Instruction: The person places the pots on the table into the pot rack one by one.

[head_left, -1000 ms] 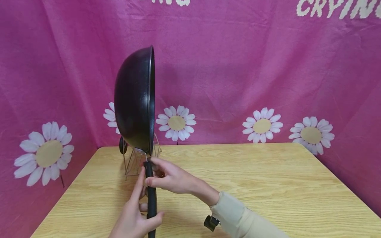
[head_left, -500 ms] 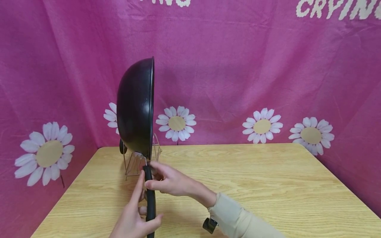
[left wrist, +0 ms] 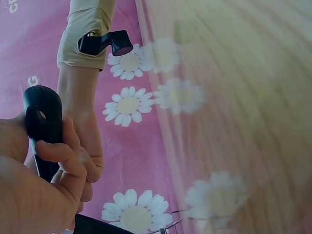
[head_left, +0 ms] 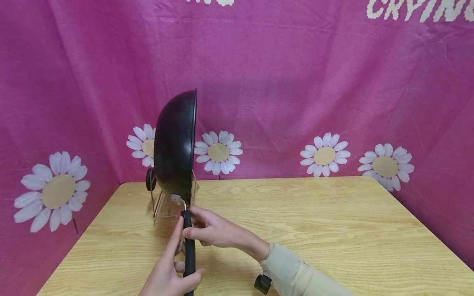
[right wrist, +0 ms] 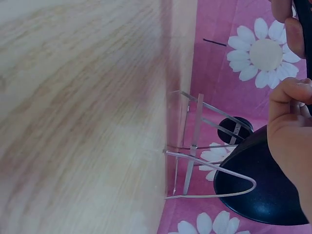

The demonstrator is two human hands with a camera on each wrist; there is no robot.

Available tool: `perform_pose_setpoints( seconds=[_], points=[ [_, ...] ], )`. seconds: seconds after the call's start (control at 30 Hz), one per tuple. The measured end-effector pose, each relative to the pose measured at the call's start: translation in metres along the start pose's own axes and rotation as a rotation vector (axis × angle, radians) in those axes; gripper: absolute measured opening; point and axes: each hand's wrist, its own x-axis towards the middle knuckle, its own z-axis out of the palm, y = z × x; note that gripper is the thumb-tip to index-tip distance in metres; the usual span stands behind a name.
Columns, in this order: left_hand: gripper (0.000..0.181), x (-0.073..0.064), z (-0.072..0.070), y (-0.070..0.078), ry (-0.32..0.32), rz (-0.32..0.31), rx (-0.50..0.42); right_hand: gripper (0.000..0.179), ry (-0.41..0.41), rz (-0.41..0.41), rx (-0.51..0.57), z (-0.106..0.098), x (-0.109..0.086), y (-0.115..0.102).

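Note:
A black wok (head_left: 175, 139) stands on edge in the head view, its rounded bottom facing left and its long black handle (head_left: 190, 255) pointing toward me. My left hand (head_left: 166, 269) grips the handle near its end, index finger stretched along it. Closer to the bowl, my right hand (head_left: 218, 230) pinches the same handle between thumb and fingers. Behind the bowl's lower part is a wire rack (right wrist: 197, 119) on the table, partly hidden in the head view. In the right wrist view the bowl overlaps the rack's front loop; I cannot tell whether they touch.
A black round disc (head_left: 150, 179) sits at the rack's left side. The wooden table (head_left: 314, 230) reaches back to a pink cloth (head_left: 259, 82) with daisies, which also hangs at both sides. A small black camera (head_left: 263, 283) hangs at the right sleeve.
The wok has come down and slightly right, its bowl now lower against the rack. Both hands have moved down a little with the handle, keeping their hold.

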Motion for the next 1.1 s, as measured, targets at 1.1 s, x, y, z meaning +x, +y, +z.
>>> perform_pose_setpoints(
  seconds=[1.1],
  points=[
    [0.114,0.008,-0.010,-0.008,-0.100,-0.084,0.229,0.022,-0.005,0.088,-0.047,0.003,-0.004,0.017]
  ],
)
